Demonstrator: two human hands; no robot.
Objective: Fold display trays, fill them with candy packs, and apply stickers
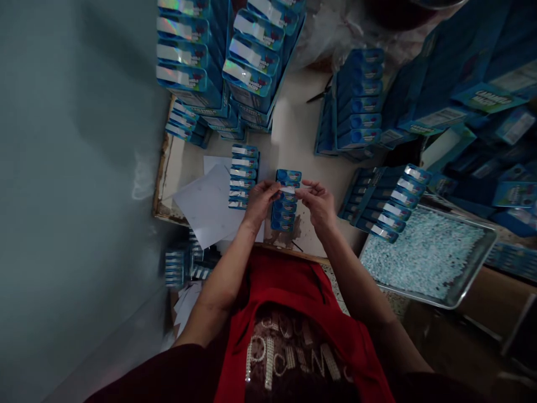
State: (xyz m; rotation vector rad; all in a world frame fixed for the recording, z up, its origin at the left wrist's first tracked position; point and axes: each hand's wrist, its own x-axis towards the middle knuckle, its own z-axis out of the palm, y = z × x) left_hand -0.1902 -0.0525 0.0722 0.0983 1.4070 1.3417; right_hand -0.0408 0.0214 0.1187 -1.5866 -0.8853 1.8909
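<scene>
A short white strip (287, 190), which looks like a paper sticker, stretches between my hands. My left hand (260, 202) pinches its left end, and the fingertips of my right hand (319, 206) close on its right end. Just under the strip is a column of small blue boxes (283, 216), partly covered by my fingers. To the left, beside my left hand, stands another column of blue boxes (243, 173) with white strips across their ends. Sheets of white paper (210, 204) lie on the table (293, 129) left of that column.
Tall stacks of blue boxes (251, 53) rise at the back left against the wall. More boxes (361, 103) stand at the back right, near dark scissors (315, 97). On the right, a banded bundle (377, 196) sits by a metal tray (455, 302) of small pale-blue pieces.
</scene>
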